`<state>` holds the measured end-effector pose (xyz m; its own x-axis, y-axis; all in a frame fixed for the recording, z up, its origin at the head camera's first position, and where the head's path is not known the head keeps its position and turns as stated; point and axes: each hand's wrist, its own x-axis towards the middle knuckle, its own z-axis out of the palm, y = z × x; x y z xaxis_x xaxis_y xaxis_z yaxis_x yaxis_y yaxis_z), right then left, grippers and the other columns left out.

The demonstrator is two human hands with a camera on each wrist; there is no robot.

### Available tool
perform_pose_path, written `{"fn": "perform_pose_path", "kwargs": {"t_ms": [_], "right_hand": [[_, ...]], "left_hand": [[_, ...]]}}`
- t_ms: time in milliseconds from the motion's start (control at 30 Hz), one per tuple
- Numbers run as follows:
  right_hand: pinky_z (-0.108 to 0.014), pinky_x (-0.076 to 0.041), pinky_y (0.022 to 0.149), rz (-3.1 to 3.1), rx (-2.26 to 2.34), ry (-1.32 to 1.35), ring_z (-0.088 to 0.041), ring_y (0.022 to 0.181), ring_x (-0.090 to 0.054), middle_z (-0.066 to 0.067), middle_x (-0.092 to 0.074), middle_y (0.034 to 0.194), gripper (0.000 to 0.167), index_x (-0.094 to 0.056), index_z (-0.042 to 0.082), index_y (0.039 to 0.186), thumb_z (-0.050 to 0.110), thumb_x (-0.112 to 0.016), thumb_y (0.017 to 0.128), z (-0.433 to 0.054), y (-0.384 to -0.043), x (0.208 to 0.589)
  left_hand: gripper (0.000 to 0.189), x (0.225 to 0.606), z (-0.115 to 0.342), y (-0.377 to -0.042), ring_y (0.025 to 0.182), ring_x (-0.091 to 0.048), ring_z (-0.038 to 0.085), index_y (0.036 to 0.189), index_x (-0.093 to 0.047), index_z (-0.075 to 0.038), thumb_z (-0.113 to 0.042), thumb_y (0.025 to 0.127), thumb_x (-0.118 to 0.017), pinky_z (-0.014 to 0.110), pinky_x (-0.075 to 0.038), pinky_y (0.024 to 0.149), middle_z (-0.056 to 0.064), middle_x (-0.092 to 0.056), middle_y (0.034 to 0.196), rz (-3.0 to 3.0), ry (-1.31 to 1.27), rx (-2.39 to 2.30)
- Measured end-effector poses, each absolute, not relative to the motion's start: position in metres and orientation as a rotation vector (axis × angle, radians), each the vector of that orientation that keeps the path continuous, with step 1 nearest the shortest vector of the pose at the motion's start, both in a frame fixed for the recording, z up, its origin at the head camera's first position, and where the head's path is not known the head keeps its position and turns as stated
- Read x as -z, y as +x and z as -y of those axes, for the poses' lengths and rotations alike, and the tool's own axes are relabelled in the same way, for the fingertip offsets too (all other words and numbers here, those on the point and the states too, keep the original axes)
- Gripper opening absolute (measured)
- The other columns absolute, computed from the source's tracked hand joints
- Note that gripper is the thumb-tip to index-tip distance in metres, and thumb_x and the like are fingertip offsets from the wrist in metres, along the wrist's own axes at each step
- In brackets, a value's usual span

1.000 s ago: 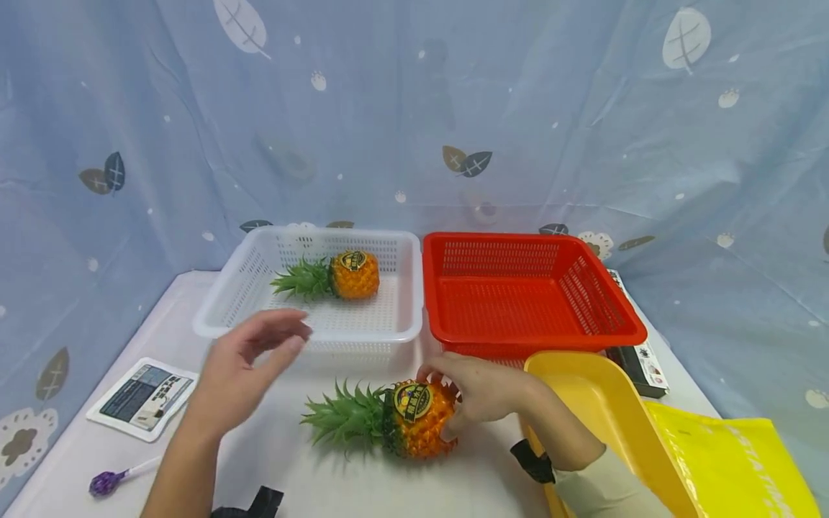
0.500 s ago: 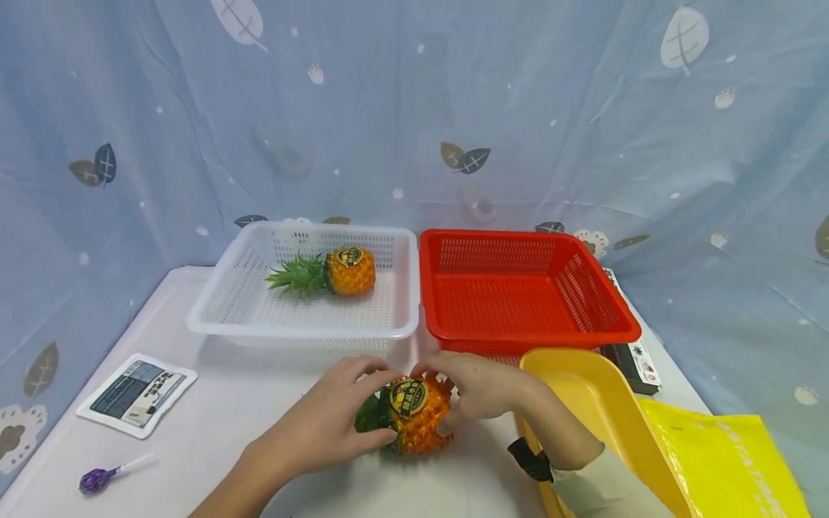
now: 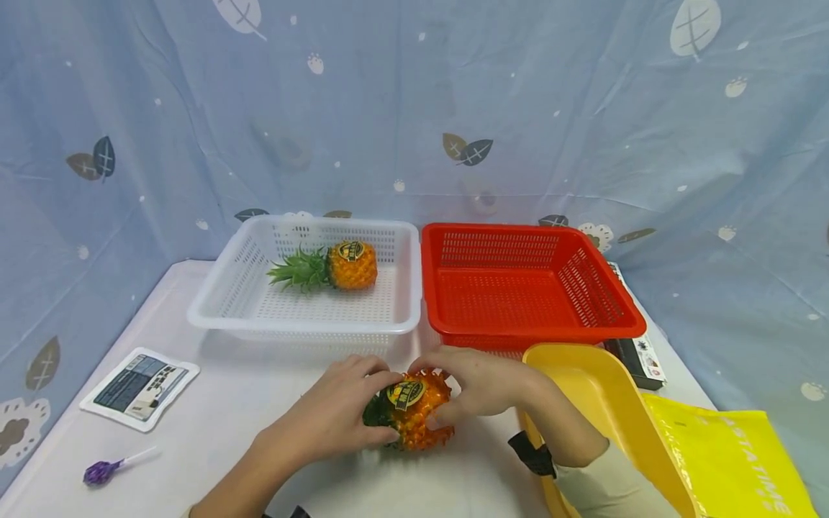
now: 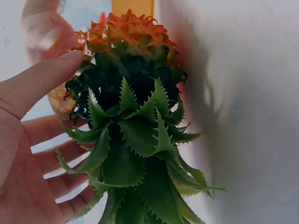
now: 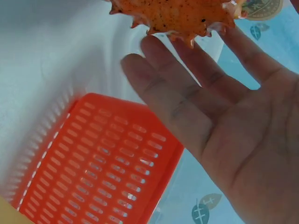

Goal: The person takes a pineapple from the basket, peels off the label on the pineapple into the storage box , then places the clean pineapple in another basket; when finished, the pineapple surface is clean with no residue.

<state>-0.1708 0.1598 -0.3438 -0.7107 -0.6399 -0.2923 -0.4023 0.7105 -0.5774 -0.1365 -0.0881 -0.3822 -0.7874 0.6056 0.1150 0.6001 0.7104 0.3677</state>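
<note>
A small pineapple (image 3: pixel 427 410) with a black and gold label lies on its side at the front middle of the table. My left hand (image 3: pixel 333 414) holds it at the dark green end, covering its leafy crown in the head view. The left wrist view shows the toothed green leaves (image 4: pixel 140 172) beside the left palm. At the orange end, my right hand (image 3: pixel 482 381) grips with thumb and fingers on opposite sides; its fingertips touch the spiky skin in the right wrist view. Behind the hands, another pineapple (image 3: pixel 352 267) lies in a white basket (image 3: pixel 304 331).
A red basket (image 3: pixel 499 306) stands right of the white one. Under the right forearm is a yellow tray (image 3: pixel 592 381), with a yellow packet (image 3: pixel 732 453) beside it. At left lie a white packet (image 3: pixel 141 388) and a purple lollipop (image 3: pixel 100 473). A black box (image 3: pixel 637 363) sits behind the tray.
My left hand has come right and down from in front of the white basket onto the pineapple's green end. The right hand has stayed on the orange end.
</note>
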Motion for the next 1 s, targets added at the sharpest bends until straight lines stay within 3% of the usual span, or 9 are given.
{"fn": "perform_pose_path", "kwargs": {"t_ms": [133,333,733,867,1000], "right_hand": [[-0.038,-0.056,0.092,-2.484,0.739,-0.846,-0.013,0.106,-0.06,0.01,-0.066,0.118,0.046,-0.065,0.021,0.129,0.044,-0.077,0.091,-0.157,-0.171,0.344],[-0.041,-0.058,0.09,-2.528,0.812,-0.855,-0.014,0.103,-0.061,0.008,-0.068,0.114,0.035,-0.069,0.021,0.122,0.041,-0.074,0.094,-0.152,-0.169,0.346],[-0.044,-0.058,0.095,-2.478,0.877,-0.829,-0.015,0.11,-0.062,0.008,-0.068,0.116,0.039,-0.066,0.019,0.123,0.035,-0.079,0.09,-0.153,-0.167,0.347],[-0.035,-0.059,0.086,-2.514,0.917,-0.757,-0.017,0.103,-0.065,0.006,-0.071,0.109,0.031,-0.069,0.019,0.114,0.044,-0.071,0.096,-0.149,-0.167,0.348],[-0.029,-0.059,0.075,-2.554,0.921,-0.689,-0.017,0.093,-0.065,0.004,-0.071,0.101,0.024,-0.07,0.019,0.105,0.04,-0.073,0.095,-0.145,-0.167,0.349]], "left_hand": [[0.062,0.381,0.088,-0.139,0.113,-0.058,0.02,0.131,-0.069,-0.018,-0.045,0.078,-0.088,0.046,-0.052,0.1,-0.003,-0.064,0.12,-2.877,1.004,-0.631],[0.062,0.381,0.089,-0.139,0.114,-0.059,0.02,0.131,-0.068,-0.018,-0.043,0.078,-0.089,0.048,-0.051,0.1,-0.004,-0.064,0.12,-2.89,1.034,-0.628],[0.063,0.383,0.088,-0.136,0.115,-0.058,0.022,0.132,-0.069,-0.018,-0.045,0.079,-0.088,0.049,-0.05,0.101,-0.003,-0.064,0.12,-2.888,1.009,-0.645],[0.062,0.383,0.088,-0.136,0.116,-0.059,0.022,0.131,-0.069,-0.018,-0.045,0.079,-0.088,0.049,-0.05,0.101,-0.003,-0.065,0.121,-2.907,1.026,-0.635],[0.062,0.382,0.087,-0.136,0.115,-0.059,0.022,0.132,-0.068,-0.02,-0.044,0.079,-0.088,0.049,-0.051,0.1,-0.004,-0.065,0.12,-2.916,1.026,-0.636]]}}
